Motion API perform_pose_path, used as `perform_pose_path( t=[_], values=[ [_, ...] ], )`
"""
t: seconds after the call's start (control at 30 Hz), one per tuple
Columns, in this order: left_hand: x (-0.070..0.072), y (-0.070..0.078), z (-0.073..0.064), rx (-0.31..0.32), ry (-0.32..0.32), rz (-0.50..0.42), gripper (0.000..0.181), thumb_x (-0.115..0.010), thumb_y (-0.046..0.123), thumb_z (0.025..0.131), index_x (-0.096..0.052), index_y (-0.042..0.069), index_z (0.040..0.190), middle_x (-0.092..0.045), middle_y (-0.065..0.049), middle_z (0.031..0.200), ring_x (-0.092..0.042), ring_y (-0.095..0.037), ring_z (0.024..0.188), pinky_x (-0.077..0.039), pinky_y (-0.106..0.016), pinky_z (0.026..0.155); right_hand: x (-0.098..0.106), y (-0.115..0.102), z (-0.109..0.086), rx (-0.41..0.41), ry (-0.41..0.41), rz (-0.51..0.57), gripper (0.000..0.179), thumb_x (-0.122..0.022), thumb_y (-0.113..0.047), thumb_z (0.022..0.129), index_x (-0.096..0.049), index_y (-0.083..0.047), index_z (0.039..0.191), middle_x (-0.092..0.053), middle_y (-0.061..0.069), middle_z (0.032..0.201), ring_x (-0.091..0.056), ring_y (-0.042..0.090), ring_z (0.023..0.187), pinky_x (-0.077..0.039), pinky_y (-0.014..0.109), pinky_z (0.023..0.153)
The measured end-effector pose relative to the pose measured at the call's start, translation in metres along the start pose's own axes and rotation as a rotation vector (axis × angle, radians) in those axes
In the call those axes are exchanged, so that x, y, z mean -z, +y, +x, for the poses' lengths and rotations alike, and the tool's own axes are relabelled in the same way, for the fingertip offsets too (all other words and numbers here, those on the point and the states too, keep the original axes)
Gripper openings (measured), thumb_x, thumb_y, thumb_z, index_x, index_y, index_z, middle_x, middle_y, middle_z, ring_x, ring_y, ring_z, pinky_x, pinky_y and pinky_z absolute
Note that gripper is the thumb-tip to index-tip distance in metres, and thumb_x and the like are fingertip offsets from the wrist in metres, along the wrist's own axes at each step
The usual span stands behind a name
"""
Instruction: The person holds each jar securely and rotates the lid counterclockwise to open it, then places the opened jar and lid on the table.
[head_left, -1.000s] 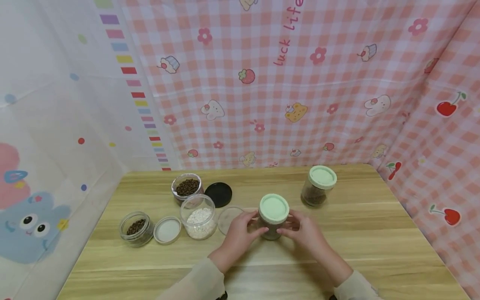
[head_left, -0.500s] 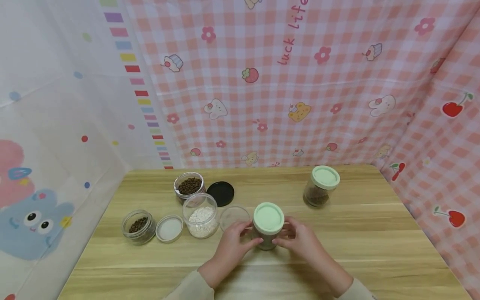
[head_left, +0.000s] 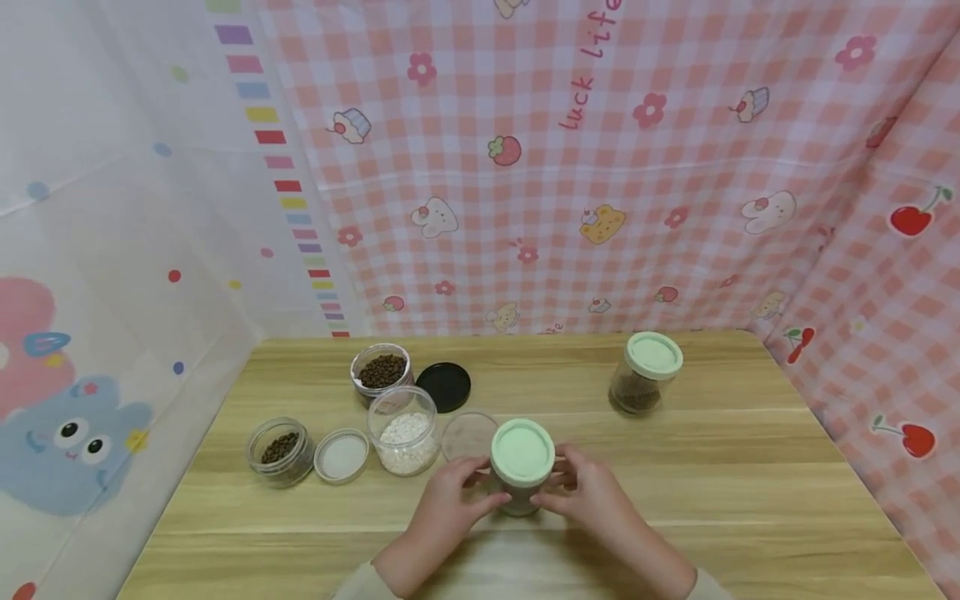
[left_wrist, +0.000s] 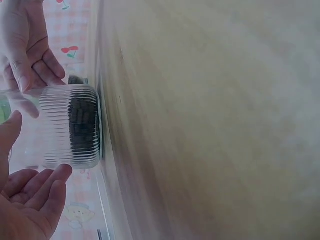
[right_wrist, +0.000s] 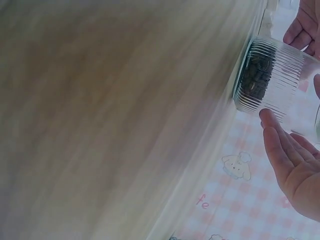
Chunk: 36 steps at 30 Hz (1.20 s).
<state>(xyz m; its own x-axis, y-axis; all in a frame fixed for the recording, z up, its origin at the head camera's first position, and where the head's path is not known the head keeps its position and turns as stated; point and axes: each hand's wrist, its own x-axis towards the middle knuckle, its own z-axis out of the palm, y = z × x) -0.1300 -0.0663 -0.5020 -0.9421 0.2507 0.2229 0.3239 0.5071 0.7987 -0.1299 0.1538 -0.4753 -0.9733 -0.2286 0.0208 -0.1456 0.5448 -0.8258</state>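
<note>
A clear ribbed jar (left_wrist: 55, 127) with a mint-green lid (head_left: 523, 452) stands upright at the middle front of the table. Dark pellets (right_wrist: 257, 75) fill its lower part. My left hand (head_left: 442, 504) holds the jar from the left and my right hand (head_left: 592, 500) from the right, thumbs at the near side and fingers around the sides. Both wrist views show the jar's base at the tabletop, with fingertips along the ribbed wall. Just behind my left hand lies a clear disc-shaped lid (head_left: 468, 429).
A second green-lidded jar (head_left: 641, 383) stands at the back right. Leftward are an uncovered jar of white flakes (head_left: 407, 442), a jar of brown pellets (head_left: 381, 372), a black lid (head_left: 444, 387), a low pellet jar (head_left: 281, 452) and a pale lid (head_left: 342, 457). Patterned cloth (head_left: 540, 192) hangs behind.
Both hands have brought the green-lidded jar nearer to me and a little to the left over the table. The other jars and lids keep their places; the head view has shifted slightly.
</note>
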Motion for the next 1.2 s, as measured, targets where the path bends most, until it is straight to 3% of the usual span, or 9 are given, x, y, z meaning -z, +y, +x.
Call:
perform_pose_path(
  t=[0.23, 0.4, 0.57, 0.77, 1.03, 1.2],
  values=[
    [0.003, -0.001, -0.003, -0.011, -0.012, -0.024, 0.054, -0.079, 0.033, 0.073, -0.065, 0.007, 0.118, -0.067, -0.005, 0.109, -0.066, -0.016, 0.092, -0.055, -0.027, 0.082, -0.002, 0.000, -0.001, 0.014, -0.002, -0.058, 0.057, -0.084, -0.028, 0.069, -0.057, -0.007, 0.114, -0.070, 0.009, 0.101, -0.067, 0.020, 0.085, -0.056, 0.031, 0.072],
    [0.004, -0.001, -0.005, -0.015, -0.005, 0.020, 0.058, -0.080, 0.038, 0.071, -0.064, 0.009, 0.119, -0.066, -0.003, 0.110, -0.065, -0.016, 0.093, -0.054, -0.031, 0.083, 0.008, -0.005, -0.002, 0.013, -0.092, -0.103, 0.071, -0.085, -0.032, 0.066, -0.052, -0.008, 0.124, -0.065, 0.008, 0.112, -0.064, 0.025, 0.096, -0.054, 0.042, 0.081],
    [0.002, 0.001, -0.004, 0.003, 0.003, 0.022, 0.084, -0.085, 0.040, 0.062, -0.052, 0.008, 0.133, -0.060, -0.003, 0.123, -0.061, -0.019, 0.103, -0.053, -0.037, 0.088, 0.024, -0.017, -0.002, 0.067, -0.160, -0.187, 0.091, -0.086, -0.041, 0.062, -0.044, -0.006, 0.135, -0.053, 0.012, 0.129, -0.056, 0.034, 0.109, -0.050, 0.049, 0.088],
    [-0.006, 0.004, 0.001, 0.040, -0.018, -0.062, 0.107, -0.088, 0.040, 0.058, -0.034, 0.009, 0.145, -0.048, -0.008, 0.140, -0.049, -0.026, 0.125, -0.038, -0.050, 0.106, 0.040, -0.043, 0.006, 0.140, -0.123, -0.291, 0.101, -0.083, -0.052, 0.060, -0.041, -0.003, 0.138, -0.049, 0.015, 0.132, -0.053, 0.034, 0.114, -0.050, 0.050, 0.091],
    [-0.020, 0.003, 0.008, 0.055, -0.022, -0.206, 0.104, -0.090, 0.036, 0.058, -0.034, 0.025, 0.145, -0.051, 0.002, 0.138, -0.046, -0.019, 0.127, -0.035, -0.048, 0.108, 0.030, -0.070, 0.019, 0.189, -0.098, -0.489, 0.100, -0.085, -0.053, 0.057, -0.047, -0.005, 0.135, -0.052, 0.012, 0.128, -0.050, 0.029, 0.118, -0.047, 0.046, 0.096],
    [-0.026, 0.004, 0.010, 0.090, 0.010, -0.164, 0.095, -0.089, 0.037, 0.057, -0.042, 0.023, 0.139, -0.057, 0.004, 0.129, -0.052, -0.016, 0.118, -0.041, -0.042, 0.104, 0.015, -0.079, 0.022, 0.191, -0.104, -0.599, 0.094, -0.083, -0.055, 0.059, -0.052, 0.000, 0.128, -0.053, 0.013, 0.119, -0.050, 0.029, 0.110, -0.049, 0.044, 0.090]
  ],
)
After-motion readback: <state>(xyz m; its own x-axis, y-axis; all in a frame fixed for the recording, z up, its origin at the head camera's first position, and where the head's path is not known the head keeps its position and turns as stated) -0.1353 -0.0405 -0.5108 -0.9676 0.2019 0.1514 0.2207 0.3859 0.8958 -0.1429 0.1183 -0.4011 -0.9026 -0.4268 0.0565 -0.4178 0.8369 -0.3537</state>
